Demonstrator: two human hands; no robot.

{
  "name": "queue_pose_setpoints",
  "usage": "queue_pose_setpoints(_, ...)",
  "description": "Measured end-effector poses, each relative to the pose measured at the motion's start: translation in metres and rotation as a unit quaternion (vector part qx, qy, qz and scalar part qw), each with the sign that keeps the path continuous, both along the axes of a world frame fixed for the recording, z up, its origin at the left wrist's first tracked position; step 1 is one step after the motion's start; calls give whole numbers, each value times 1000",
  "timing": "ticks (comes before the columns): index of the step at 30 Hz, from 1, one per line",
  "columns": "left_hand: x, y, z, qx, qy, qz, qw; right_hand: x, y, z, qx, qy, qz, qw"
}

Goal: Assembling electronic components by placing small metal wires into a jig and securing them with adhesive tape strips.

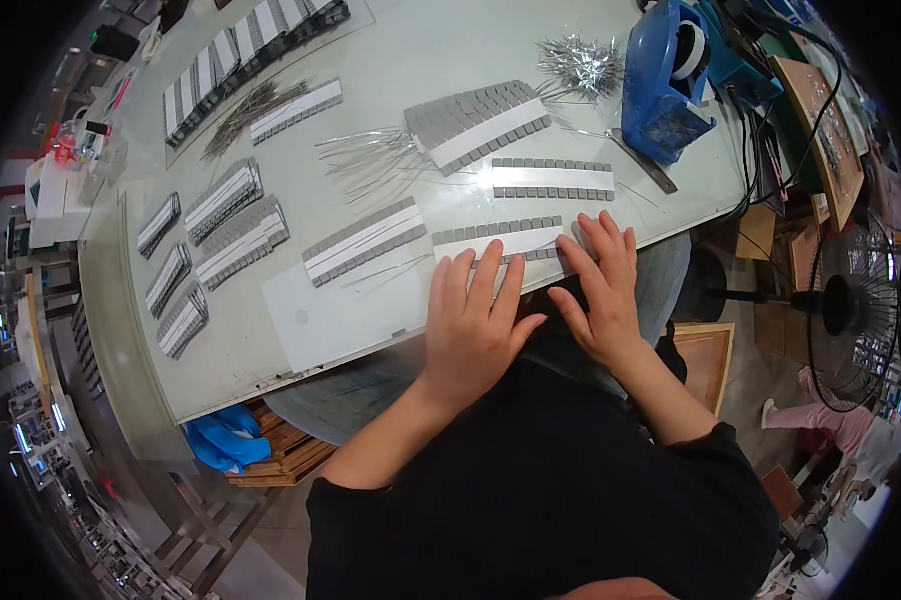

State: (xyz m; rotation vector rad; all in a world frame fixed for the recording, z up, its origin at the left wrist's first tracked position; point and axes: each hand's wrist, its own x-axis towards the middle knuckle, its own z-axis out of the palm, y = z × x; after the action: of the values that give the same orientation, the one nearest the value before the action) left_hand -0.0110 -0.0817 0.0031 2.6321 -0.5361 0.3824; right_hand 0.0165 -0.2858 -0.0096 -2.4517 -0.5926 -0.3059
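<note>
In front of me lies a strip of small grey blocks with a white band along it. My left hand rests its spread fingertips on the strip's near edge. The fingers of my right hand are apart, with fingertips at the strip's right end. A thin wire seems to run along the strip, partly hidden by the fingers. Just beyond is a second banded strip. To the left, another strip has thin wires beside it. Farther back sits a stack of banded strips, with loose wires fanned at its left end.
Several bundled strips lie on the table's left side, with a long row of them at the far left. A tangle of silvery wires lies near a blue tape dispenser. A metal ruler-like blade and cables are at right.
</note>
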Motion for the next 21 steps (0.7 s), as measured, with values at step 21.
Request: queue_pose_setpoints(21,2,-2,-9,-28,-41,11,999,16,9,9,-77,-11,59,995)
